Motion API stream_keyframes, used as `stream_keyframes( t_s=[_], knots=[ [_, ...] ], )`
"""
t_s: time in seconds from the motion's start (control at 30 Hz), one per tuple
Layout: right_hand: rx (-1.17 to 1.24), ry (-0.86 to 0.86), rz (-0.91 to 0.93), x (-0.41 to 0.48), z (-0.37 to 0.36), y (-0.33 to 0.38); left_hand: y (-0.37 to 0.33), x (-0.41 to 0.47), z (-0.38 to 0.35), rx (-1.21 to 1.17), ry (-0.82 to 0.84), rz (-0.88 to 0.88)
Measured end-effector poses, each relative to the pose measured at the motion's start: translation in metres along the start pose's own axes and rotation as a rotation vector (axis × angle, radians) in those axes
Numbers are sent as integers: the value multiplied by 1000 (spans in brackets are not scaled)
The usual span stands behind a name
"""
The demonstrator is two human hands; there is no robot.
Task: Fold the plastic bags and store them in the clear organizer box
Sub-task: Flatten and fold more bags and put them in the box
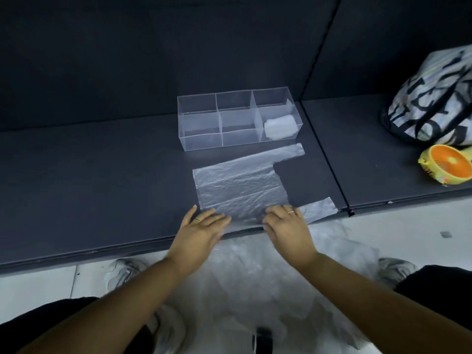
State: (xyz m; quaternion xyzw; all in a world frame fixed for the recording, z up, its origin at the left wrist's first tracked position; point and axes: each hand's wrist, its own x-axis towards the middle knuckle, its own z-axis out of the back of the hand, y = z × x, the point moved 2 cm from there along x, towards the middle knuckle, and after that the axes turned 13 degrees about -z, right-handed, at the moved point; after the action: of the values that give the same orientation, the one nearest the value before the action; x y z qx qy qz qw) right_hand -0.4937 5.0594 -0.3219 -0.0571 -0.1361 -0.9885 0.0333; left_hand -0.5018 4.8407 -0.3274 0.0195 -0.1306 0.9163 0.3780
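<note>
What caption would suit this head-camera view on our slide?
Both hands press flat on a plastic bag on a dark shelf, before a clear organizer box holding one folded bag.

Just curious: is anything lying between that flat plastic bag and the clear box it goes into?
Nothing visible: only bare dark shelf separates the flat translucent plastic bag from the clear divided organizer box. One compartment already holds a folded bag.
</note>
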Motion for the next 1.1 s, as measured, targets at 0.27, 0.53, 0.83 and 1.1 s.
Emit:
stream_keyframes(
  t_s=[0.27,0.53,0.83,1.1],
  knots=[
    [345,372,-446,26,46,-96,57,14,48,-667,-56,475],
    [939,369,-839,90,49,-118,104,42,39,-846,-160,753],
    [609,157,-853,155,-1,-109,141,61,8,-584,-187,964],
    [430,123,-834,159,-12,-104,117,71,7,-32,-350,633]
  ],
)
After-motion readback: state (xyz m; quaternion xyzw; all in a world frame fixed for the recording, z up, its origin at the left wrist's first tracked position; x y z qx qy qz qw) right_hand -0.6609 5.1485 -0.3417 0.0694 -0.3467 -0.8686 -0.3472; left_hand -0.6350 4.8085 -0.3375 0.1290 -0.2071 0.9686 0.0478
